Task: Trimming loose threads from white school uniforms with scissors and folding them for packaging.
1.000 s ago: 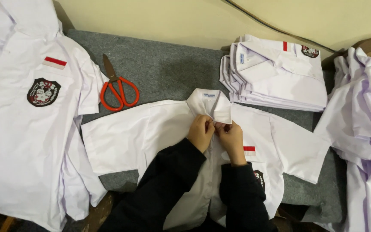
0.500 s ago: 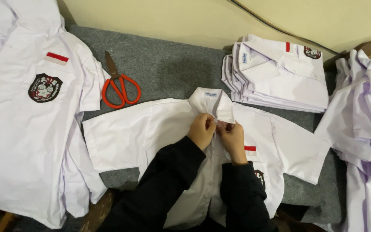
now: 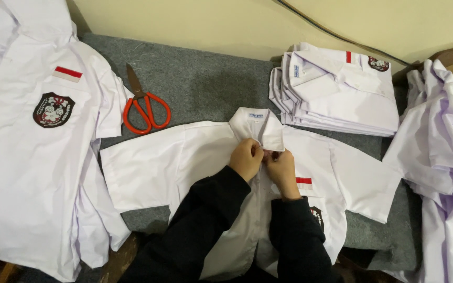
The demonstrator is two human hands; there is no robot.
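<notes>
Grey felt counter; I see both hands, left hand (image 3: 246, 159) and right hand (image 3: 281, 166), pinching shut on the white short-sleeved shirt's (image 3: 205, 162) placket just below the collar, which points away from me.

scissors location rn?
In the head view, the orange-handled scissors lie on the grey mat, upper left, between the left shirt pile and the spread shirt.

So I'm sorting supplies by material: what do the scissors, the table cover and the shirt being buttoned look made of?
Scissors: dark, dull metal blades; glossy orange handles, probably plastic or a coating. Table cover: grey, matte, fuzzy, likely felt or carpet. Shirt under the left hand and right hand: thin white woven cloth that creases softly, perhaps cotton or a blend.
</notes>
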